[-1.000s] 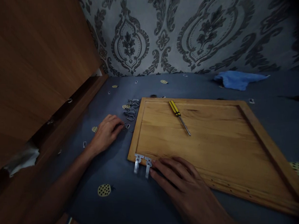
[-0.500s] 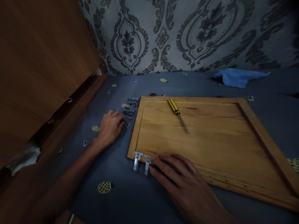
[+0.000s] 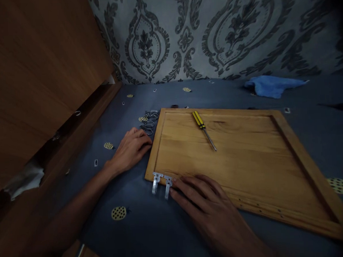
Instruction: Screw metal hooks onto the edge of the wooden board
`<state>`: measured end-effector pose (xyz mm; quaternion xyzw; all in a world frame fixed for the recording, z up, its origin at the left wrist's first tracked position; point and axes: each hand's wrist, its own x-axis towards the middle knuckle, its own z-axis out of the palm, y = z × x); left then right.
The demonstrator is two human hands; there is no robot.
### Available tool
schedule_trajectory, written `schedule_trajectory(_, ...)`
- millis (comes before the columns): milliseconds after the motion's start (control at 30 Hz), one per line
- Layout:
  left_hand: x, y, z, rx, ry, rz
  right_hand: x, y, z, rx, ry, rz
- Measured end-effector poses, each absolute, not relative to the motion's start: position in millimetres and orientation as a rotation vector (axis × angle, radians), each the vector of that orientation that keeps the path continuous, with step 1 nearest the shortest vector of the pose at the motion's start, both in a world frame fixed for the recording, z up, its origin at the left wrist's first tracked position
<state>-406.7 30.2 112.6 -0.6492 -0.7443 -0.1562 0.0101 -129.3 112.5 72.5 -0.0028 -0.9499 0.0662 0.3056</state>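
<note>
A framed wooden panel (image 3: 232, 156), like a cabinet door, lies flat on dark blue patterned cloth. Two metal hinges (image 3: 157, 179) sit side by side at its near left corner, their arms sticking out past the edge. My right hand (image 3: 212, 210) rests on the near edge with fingers stretched out, its fingertips touching the right-hand hinge (image 3: 168, 183). My left hand (image 3: 132, 149) is on the cloth by the panel's left edge, fingers bent and together. Its fingertips are partly hidden, as is anything in them. A yellow and black screwdriver (image 3: 201, 125) lies on the panel.
Several metal loop-shaped pieces (image 3: 148, 123) lie on the cloth (image 3: 130, 228) beyond my left hand. A blue rag (image 3: 273, 86) is at the back right, below the patterned wall (image 3: 184, 40). A brown wooden cabinet (image 3: 44, 73) rises along the left.
My left hand has shifted right, up to the panel's left edge, covering the small pieces that lay there. My right hand stays by the hinges. The view has tipped slightly.
</note>
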Motion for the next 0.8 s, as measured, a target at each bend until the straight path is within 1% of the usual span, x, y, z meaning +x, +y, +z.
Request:
schedule_trajectory(333,-406.5,24.3,116.9,-2.059,-2.373,-0.435,-129.3,113.7,71.8,0.003,-2.518,0.169)
schedule_trajectory(433,-409.3,18.8,123.0,-2.031,-2.402,-0.502,-128.8,113.3,73.4,0.000,-2.523,0.174)
schedule_trajectory(533,-416.9,14.2,129.8,-1.940,-2.525,-0.779,-129.0,112.3,75.5,-0.009,-2.526,0.180)
schedule_trajectory(667,-427.4,8.7,141.8,-1.796,-2.780,-1.355,-130.0,111.9,76.2,-0.015,-2.515,0.199)
schedule_trajectory(733,-430.4,5.1,149.8,-1.705,-2.798,-1.598,-129.8,112.0,75.6,-0.015,-2.514,0.207)
schedule_trajectory(800,-432.4,0.9,157.9,-1.601,-2.735,-1.758,-129.0,111.9,74.8,-0.016,-2.521,0.208)
